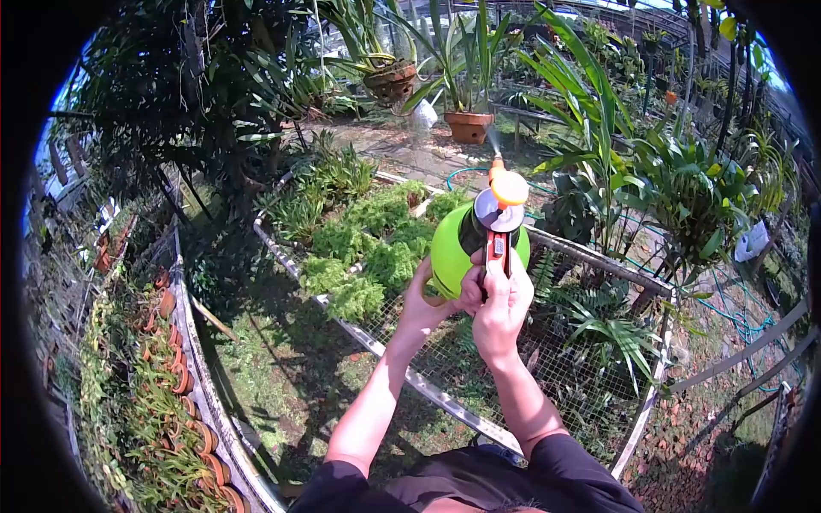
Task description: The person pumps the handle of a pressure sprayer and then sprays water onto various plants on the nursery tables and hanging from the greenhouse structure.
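A lime-green pressure spray bottle [448, 248] is held up in front of me, tilted with its nozzle pointing away. On top it has an orange pump knob [510, 188] and an orange nozzle [496, 167]; a fine mist leaves the tip toward the plants beyond. My right hand [502, 315] is wrapped around the bottle's handle below the knob. My left hand [421, 306] cups the bottle's lower left side, its fingers partly hidden behind the bottle. Past the nozzle stand a terracotta pot [469, 128] with long-leaved plants and a hanging pot [391, 82].
A mesh bench [445, 338] with a pale frame lies below my hands, bearing feathery green plants [389, 252]. At left, a long bench holds several clay pots [184, 376]. Leafy plants [693, 201] and a green hose [740, 321] are at right.
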Demonstrator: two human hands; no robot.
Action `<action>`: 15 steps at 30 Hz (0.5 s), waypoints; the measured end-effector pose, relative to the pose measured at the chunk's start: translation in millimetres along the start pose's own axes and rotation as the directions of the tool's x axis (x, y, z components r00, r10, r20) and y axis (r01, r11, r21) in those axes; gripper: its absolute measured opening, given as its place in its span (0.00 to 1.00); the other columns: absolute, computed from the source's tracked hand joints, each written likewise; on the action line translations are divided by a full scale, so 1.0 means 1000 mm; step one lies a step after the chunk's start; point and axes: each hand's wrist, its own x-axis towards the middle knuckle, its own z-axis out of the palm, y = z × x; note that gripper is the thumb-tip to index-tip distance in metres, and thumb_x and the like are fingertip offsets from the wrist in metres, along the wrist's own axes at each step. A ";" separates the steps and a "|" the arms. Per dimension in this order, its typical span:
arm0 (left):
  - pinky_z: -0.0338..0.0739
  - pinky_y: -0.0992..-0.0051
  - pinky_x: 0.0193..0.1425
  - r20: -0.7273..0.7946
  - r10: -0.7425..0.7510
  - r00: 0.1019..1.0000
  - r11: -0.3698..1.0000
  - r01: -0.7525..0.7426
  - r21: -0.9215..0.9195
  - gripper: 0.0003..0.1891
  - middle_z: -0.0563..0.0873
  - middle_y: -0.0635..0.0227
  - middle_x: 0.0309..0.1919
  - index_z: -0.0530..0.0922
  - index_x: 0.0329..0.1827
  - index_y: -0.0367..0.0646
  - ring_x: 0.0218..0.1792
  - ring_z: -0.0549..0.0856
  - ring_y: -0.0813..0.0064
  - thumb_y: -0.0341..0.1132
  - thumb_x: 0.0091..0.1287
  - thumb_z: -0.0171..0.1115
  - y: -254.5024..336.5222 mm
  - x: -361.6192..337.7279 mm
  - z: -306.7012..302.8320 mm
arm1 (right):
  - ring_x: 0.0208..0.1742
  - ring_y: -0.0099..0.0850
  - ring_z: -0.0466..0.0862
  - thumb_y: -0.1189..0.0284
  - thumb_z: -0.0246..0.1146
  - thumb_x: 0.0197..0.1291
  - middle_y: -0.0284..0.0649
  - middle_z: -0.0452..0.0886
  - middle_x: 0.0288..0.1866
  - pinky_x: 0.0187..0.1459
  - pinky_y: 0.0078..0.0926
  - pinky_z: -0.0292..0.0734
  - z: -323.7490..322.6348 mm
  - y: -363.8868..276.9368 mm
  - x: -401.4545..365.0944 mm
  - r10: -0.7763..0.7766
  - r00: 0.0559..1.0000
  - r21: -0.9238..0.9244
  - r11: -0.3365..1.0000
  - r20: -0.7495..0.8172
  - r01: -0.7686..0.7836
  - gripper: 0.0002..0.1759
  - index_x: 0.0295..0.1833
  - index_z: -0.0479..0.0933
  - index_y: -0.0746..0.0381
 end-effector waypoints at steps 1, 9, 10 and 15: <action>0.83 0.67 0.57 0.017 0.027 0.999 0.999 -0.027 0.038 0.51 0.67 0.56 0.68 0.53 0.77 0.42 0.61 0.78 0.64 0.28 0.52 0.78 0.017 0.010 -0.001 | 0.16 0.16 0.62 0.63 0.49 0.74 0.30 0.65 0.18 0.19 0.15 0.58 0.004 -0.004 0.008 -0.038 0.999 0.039 0.999 -0.004 0.038 0.16 0.46 0.69 0.68; 0.82 0.64 0.60 -0.036 0.093 0.995 0.982 -0.086 0.166 0.53 0.68 0.56 0.67 0.54 0.76 0.41 0.63 0.77 0.62 0.29 0.49 0.80 0.043 0.048 -0.012 | 0.17 0.15 0.63 0.64 0.49 0.74 0.30 0.66 0.18 0.19 0.15 0.57 0.020 -0.014 0.057 -0.087 0.992 0.082 0.993 0.087 0.079 0.15 0.46 0.70 0.67; 0.81 0.63 0.61 -0.057 0.027 0.998 0.991 -0.019 0.133 0.52 0.69 0.57 0.65 0.54 0.75 0.42 0.62 0.77 0.61 0.28 0.49 0.80 0.041 0.042 -0.011 | 0.17 0.15 0.63 0.64 0.50 0.74 0.29 0.66 0.18 0.19 0.15 0.57 0.022 -0.010 0.057 -0.042 0.995 0.116 0.993 0.096 0.030 0.15 0.46 0.70 0.67; 0.81 0.65 0.60 -0.026 0.044 0.999 0.999 -0.043 0.027 0.51 0.69 0.56 0.66 0.55 0.75 0.42 0.63 0.77 0.61 0.26 0.49 0.79 0.004 0.043 -0.029 | 0.17 0.14 0.62 0.66 0.51 0.75 0.28 0.66 0.19 0.19 0.14 0.57 0.016 0.012 0.053 0.034 0.991 0.153 0.987 0.132 -0.054 0.12 0.47 0.70 0.65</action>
